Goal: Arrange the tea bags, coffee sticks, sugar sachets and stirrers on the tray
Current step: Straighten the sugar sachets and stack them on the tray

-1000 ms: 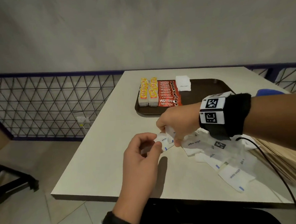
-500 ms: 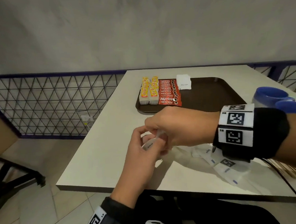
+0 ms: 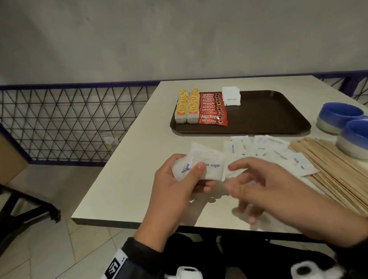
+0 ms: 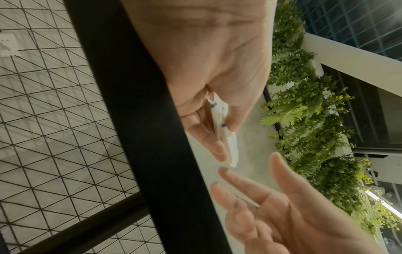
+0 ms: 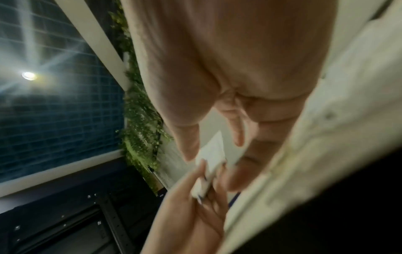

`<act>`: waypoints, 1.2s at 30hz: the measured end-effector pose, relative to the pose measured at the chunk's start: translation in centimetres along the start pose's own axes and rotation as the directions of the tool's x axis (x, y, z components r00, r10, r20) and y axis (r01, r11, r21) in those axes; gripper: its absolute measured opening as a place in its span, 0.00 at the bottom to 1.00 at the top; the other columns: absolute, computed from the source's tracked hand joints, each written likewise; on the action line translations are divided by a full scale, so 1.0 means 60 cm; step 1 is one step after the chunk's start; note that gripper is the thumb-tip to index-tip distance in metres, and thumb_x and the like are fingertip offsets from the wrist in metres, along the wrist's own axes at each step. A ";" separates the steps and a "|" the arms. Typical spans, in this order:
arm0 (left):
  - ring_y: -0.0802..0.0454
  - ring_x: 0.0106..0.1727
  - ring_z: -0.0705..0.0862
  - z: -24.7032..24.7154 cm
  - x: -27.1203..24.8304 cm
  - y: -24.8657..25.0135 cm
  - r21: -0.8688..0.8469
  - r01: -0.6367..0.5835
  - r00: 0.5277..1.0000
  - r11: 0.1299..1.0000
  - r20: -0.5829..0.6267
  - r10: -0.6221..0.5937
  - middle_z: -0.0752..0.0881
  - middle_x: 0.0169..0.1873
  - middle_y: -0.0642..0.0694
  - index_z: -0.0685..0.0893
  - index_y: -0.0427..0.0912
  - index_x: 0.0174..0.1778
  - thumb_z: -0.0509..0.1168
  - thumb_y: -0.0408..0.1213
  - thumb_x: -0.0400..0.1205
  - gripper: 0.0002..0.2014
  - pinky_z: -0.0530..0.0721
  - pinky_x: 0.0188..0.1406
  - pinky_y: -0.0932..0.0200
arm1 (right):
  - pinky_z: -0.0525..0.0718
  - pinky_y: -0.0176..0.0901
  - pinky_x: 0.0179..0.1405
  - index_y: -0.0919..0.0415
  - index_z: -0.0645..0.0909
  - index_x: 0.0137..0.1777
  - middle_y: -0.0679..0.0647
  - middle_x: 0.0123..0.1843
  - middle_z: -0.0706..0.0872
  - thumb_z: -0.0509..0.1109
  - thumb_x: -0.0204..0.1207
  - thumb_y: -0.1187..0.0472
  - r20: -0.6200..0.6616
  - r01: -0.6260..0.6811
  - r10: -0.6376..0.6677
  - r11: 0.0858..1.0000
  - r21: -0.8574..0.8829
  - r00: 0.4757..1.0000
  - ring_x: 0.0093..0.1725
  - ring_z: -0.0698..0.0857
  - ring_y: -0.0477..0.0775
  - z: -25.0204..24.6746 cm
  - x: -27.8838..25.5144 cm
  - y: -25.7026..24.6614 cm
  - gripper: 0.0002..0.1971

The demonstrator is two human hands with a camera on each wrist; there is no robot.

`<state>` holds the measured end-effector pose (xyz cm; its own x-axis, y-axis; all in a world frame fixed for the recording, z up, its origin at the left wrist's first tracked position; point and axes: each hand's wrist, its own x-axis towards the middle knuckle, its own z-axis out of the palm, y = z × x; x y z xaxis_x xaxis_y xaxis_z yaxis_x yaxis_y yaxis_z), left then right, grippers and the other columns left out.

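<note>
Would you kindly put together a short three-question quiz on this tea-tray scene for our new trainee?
1. True or false: the wooden stirrers are already on the tray.
2. Which hand holds a stack of sugar sachets: A) left hand B) right hand C) neither?
3. Fill in: on the tray, the red coffee sticks lie between the yellow tea bags and a small pile of white ____.

Key: 1. False, they lie on the table beside the loose sachets. 2. A. 3. Sugar sachets.
</note>
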<state>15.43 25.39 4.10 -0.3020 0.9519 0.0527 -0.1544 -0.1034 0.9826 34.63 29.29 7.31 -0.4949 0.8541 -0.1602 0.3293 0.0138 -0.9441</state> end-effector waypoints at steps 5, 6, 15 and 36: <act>0.53 0.27 0.86 0.003 -0.005 0.001 0.027 -0.037 0.994 0.999 0.105 0.034 0.88 0.29 0.43 0.80 0.22 0.51 0.70 0.28 0.82 0.10 0.85 0.27 0.64 | 0.82 0.55 0.33 0.53 0.89 0.53 0.69 0.41 0.89 0.77 0.79 0.59 -0.171 0.185 -0.135 0.926 0.329 0.976 0.32 0.83 0.67 0.045 0.032 0.059 0.05; 0.51 0.28 0.86 0.003 -0.005 0.002 0.010 -0.028 0.993 1.000 0.118 0.027 0.87 0.29 0.40 0.80 0.21 0.50 0.70 0.28 0.82 0.11 0.85 0.29 0.63 | 0.81 0.55 0.32 0.54 0.89 0.52 0.70 0.38 0.88 0.76 0.81 0.60 -0.198 0.222 -0.160 0.912 0.346 0.967 0.29 0.82 0.66 0.045 0.037 0.061 0.03; 0.43 0.32 0.87 -0.001 0.005 -0.009 -0.043 0.042 0.990 0.998 0.139 -0.036 0.89 0.39 0.24 0.90 0.28 0.54 0.65 0.33 0.85 0.12 0.90 0.35 0.49 | 0.78 0.50 0.27 0.60 0.89 0.55 0.63 0.30 0.82 0.73 0.82 0.61 -0.252 0.291 -0.195 0.853 0.434 0.948 0.27 0.77 0.62 0.031 0.042 0.081 0.06; 0.46 0.37 0.89 -0.007 0.005 -0.012 0.077 0.009 0.976 0.997 0.218 -0.025 0.91 0.36 0.35 0.91 0.30 0.53 0.67 0.26 0.84 0.07 0.87 0.41 0.60 | 0.83 0.55 0.35 0.60 0.88 0.48 0.69 0.35 0.88 0.79 0.76 0.46 -0.209 0.262 -0.198 0.901 0.346 0.958 0.29 0.82 0.63 0.046 0.053 0.091 0.16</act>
<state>15.06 25.62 3.35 -0.0851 0.9942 0.0654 -0.0837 -0.0726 0.9938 32.64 30.67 0.83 -0.3710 0.9239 0.0938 -0.1115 0.0560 -0.9922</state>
